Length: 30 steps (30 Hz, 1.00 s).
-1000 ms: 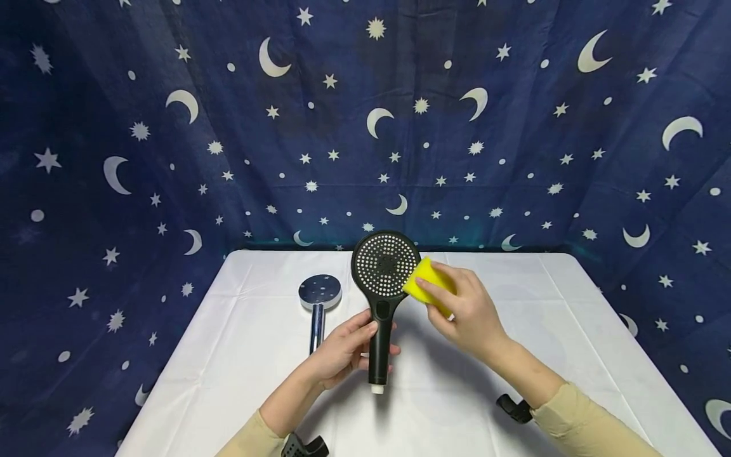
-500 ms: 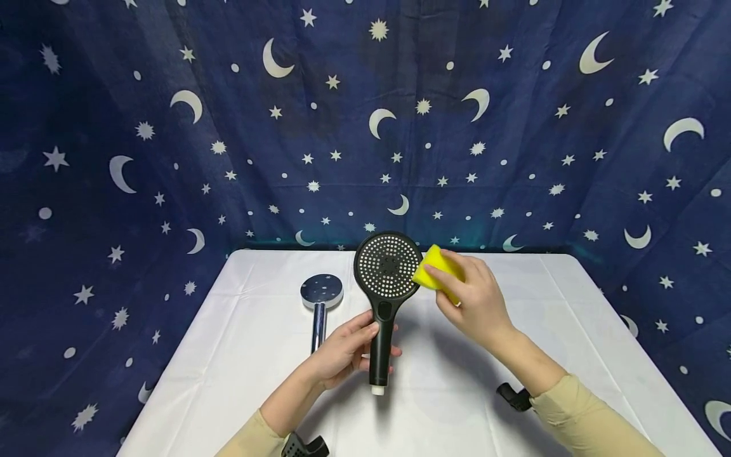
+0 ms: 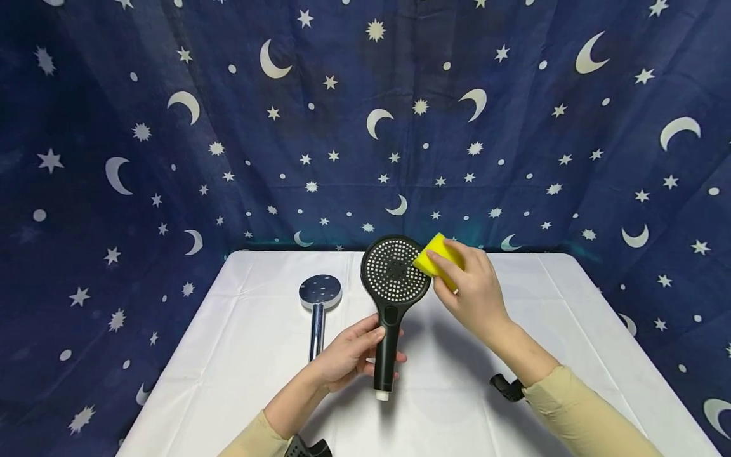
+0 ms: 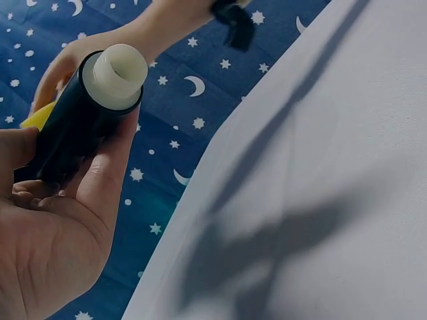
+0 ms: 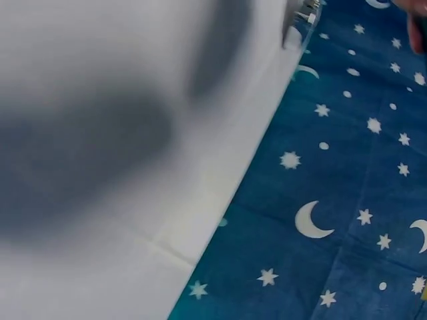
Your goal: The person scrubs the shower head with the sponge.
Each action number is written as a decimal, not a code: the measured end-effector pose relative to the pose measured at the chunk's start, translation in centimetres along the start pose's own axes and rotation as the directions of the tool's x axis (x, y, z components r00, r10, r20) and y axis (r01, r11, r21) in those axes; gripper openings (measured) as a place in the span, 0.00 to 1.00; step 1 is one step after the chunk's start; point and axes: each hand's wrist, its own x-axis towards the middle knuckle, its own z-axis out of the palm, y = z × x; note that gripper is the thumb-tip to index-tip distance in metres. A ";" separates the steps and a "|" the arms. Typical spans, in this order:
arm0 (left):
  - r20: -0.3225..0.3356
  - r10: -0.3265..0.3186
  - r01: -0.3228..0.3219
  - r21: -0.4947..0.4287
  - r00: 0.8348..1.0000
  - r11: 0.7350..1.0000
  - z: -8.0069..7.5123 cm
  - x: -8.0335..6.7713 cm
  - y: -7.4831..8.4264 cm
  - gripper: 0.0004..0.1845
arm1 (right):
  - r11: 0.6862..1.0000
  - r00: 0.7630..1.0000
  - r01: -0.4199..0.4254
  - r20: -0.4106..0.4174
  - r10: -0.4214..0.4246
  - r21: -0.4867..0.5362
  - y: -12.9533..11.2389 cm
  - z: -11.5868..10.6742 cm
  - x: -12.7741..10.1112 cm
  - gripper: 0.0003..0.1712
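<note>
My left hand (image 3: 348, 354) grips the handle of a black shower head (image 3: 394, 279), held upright above the white table (image 3: 240, 355) with its perforated face toward me. In the left wrist view the same handle (image 4: 80, 127) lies across my left palm (image 4: 60, 233), its white threaded end showing. My right hand (image 3: 471, 289) holds a yellow sponge (image 3: 435, 255) and presses it against the upper right rim of the black head. A sliver of the sponge (image 4: 37, 115) shows in the left wrist view. The right wrist view shows only tablecloth and backdrop.
A chrome shower head (image 3: 320, 298) lies flat on the table to the left of my left hand, its handle pointing toward me. A dark blue moon-and-star curtain (image 3: 365, 127) hangs behind and on both sides of the table.
My right hand has slid the sponge from the lower right of the black head up to its upper right rim. The black shower head has shifted slightly right and tilted.
</note>
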 end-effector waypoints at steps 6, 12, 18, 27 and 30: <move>-0.027 -0.003 0.004 0.022 1.000 1.000 0.7 0.5 -0.6 0.27 | 0.995 0.995 -0.102 -0.024 0.102 -0.013 -0.4 1.0 2.0 0.24; -0.086 -0.011 0.020 0.103 0.996 0.995 1.3 0.9 -1.0 0.25 | 0.996 0.995 -0.094 -0.017 0.094 0.010 -2.3 2.2 3.2 0.25; -0.108 -0.019 0.033 0.132 0.994 0.991 1.4 0.9 -1.0 0.25 | 0.998 0.999 -0.017 0.030 0.016 0.053 -3.8 3.0 2.8 0.24; -0.117 -0.013 0.028 0.130 0.993 0.991 0.8 0.6 -0.6 0.27 | 0.969 0.962 0.214 0.147 -0.230 0.120 -4.5 2.2 0.9 0.24; -0.117 -0.002 0.015 0.116 0.993 0.993 0.4 0.5 -0.3 0.27 | 0.951 0.938 0.288 0.167 -0.304 0.117 -4.3 1.8 -0.2 0.24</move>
